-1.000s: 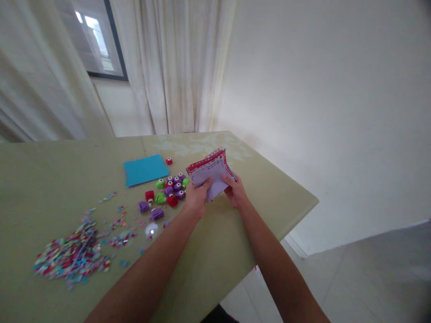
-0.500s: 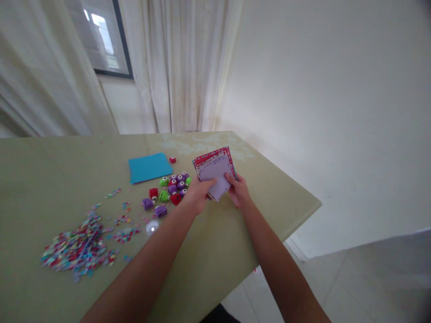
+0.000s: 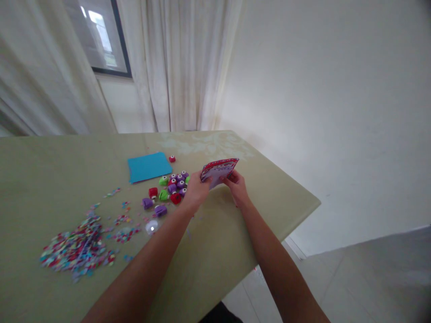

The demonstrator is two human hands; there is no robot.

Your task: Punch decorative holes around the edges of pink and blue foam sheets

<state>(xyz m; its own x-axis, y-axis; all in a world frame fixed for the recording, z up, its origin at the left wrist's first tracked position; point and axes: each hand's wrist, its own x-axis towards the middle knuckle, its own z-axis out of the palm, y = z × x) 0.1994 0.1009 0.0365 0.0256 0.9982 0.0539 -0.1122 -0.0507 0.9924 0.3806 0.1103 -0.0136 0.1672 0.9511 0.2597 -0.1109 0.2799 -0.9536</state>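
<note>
A small stack of paper sheets [image 3: 218, 171], lilac on the near face and red with punched edges behind, is held up above the table. My left hand [image 3: 197, 190] is closed on its left side, thumb over the lilac face. My right hand [image 3: 237, 186] pinches the lower right side. The stack is tilted so its top edges face me. Just left of my left hand lie several small craft punches [image 3: 174, 186] in purple, green and red, partly hidden by that hand.
Flat blue sheets [image 3: 150, 168] lie farther back on the table [image 3: 283, 193], beside a lone red punch [image 3: 172, 159]. At the left is a heap of coloured paper bits [image 3: 79, 246]. A clear round piece [image 3: 152, 227] sits near my left forearm. A white wall stands beyond the table's right edge.
Both hands have tipped the stack, so its face now looks foreshortened and its top edges show. The things on the table lie as before.
</note>
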